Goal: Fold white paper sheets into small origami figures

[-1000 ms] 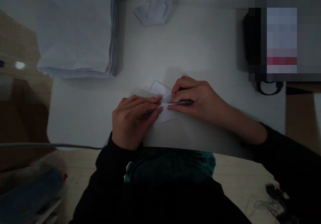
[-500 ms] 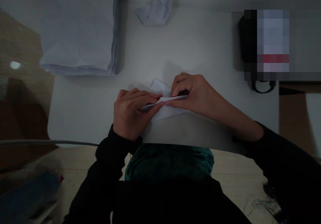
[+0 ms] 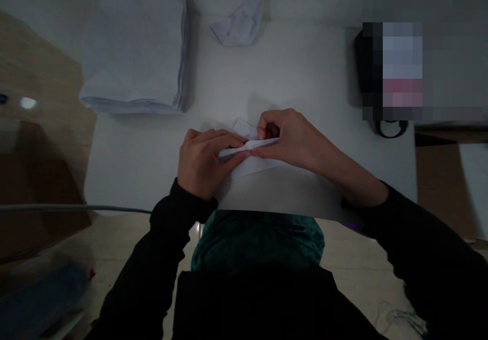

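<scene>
A partly folded sheet of white paper (image 3: pixel 254 165) is between my hands, close to the table's front edge. My left hand (image 3: pixel 208 159) pinches its left side, thumb in front and fingers behind. On the right side, my right hand (image 3: pixel 292 136) grips the same paper between thumb and curled fingers. The two thumb tips almost meet at the middle of the raised fold. Behind the fingers a pointed corner of the paper sticks up toward the back. Both palms hide the outer ends of the fold.
A folded paper boat (image 3: pixel 241 25) lies at the back of the white table (image 3: pixel 312 70). Back left is a thick stack of white paper (image 3: pixel 139 50). A black item with a strap loop (image 3: pixel 392 129), partly blurred out, stands at the right. A grey cable (image 3: pixel 76 208) crosses at the left.
The view has shifted slightly, showing more of the paper stack. Both hands keep hold of the paper, and their fingertips have drawn a little closer along the fold.
</scene>
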`<state>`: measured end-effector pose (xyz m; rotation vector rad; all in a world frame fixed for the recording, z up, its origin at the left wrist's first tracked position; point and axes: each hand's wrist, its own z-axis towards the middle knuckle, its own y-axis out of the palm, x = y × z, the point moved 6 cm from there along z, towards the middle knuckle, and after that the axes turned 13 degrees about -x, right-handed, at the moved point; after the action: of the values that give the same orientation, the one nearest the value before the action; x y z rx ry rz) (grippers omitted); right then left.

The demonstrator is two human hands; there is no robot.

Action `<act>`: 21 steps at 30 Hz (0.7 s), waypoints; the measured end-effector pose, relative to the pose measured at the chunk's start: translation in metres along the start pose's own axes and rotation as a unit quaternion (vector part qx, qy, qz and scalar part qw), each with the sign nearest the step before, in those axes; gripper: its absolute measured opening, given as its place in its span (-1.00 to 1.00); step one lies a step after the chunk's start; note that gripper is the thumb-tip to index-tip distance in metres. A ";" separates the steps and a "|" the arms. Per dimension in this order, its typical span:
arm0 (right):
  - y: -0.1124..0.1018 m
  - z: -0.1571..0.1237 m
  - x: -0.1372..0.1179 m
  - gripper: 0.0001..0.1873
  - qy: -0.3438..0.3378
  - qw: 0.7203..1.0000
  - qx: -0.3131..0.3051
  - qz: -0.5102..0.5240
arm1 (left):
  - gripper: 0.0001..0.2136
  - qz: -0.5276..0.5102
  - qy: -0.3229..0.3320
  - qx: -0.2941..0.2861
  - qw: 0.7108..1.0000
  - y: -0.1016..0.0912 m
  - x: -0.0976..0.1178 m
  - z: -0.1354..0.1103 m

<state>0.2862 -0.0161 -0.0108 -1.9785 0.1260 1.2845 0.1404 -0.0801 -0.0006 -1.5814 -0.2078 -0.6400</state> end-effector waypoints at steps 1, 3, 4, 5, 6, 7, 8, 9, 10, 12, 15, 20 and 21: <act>0.001 0.000 -0.001 -0.82 0.005 1.000 0.003 -0.002 | -0.85 -0.005 -0.007 0.001 1.000 0.000 -0.001 0.000; 0.002 0.000 -0.003 -0.79 0.014 1.000 0.015 -0.014 | -0.76 -0.021 -0.029 0.008 0.999 0.001 -0.003 0.000; 0.002 -0.001 -0.004 -0.77 0.017 0.999 0.021 -0.022 | -0.69 -0.033 -0.040 0.010 0.999 0.001 -0.005 0.000; 0.003 -0.001 -0.004 -0.76 0.020 0.999 0.028 -0.030 | -0.62 -0.046 -0.050 0.009 0.998 0.001 -0.007 0.000; 0.004 -0.001 -0.005 -0.75 0.021 0.999 0.034 -0.037 | -0.58 -0.062 -0.057 0.007 0.996 0.002 -0.008 -0.001; 0.004 -0.002 -0.005 -0.75 0.021 0.998 0.040 -0.043 | -0.56 -0.078 -0.060 0.003 0.995 0.002 -0.009 -0.001; 0.005 -0.003 -0.004 -0.74 0.021 0.998 0.047 -0.048 | -0.57 -0.092 -0.059 -0.001 0.994 0.002 -0.009 -0.002; 0.005 -0.004 -0.004 -0.74 0.021 0.997 0.056 -0.055 | -0.59 -0.107 -0.056 -0.003 0.993 0.002 -0.010 -0.004; 0.004 -0.005 -0.002 -0.74 0.022 0.996 0.066 -0.063 | -0.62 -0.118 -0.051 -0.003 0.992 0.002 -0.011 -0.005; 0.002 -0.006 0.001 -0.72 0.020 0.994 0.079 -0.075 | -0.67 -0.128 -0.042 -0.002 0.991 0.000 -0.012 -0.008; -0.001 -0.004 0.006 -0.70 0.011 0.996 0.067 -0.065 | -0.76 -0.134 -0.027 -0.004 0.991 -0.001 -0.014 -0.011; -0.007 -0.002 0.010 -0.66 0.007 0.997 0.059 -0.042 | -0.83 -0.116 -0.010 -0.008 0.993 -0.001 -0.011 -0.009; -0.006 -0.003 0.010 -0.66 0.003 0.997 0.062 -0.045 | -0.82 -0.104 -0.013 -0.002 0.995 -0.001 -0.011 -0.008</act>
<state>0.2957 -0.0104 -0.0147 -1.8617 0.1146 1.1841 0.1289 -0.0851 -0.0053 -1.5850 -0.3947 -0.7808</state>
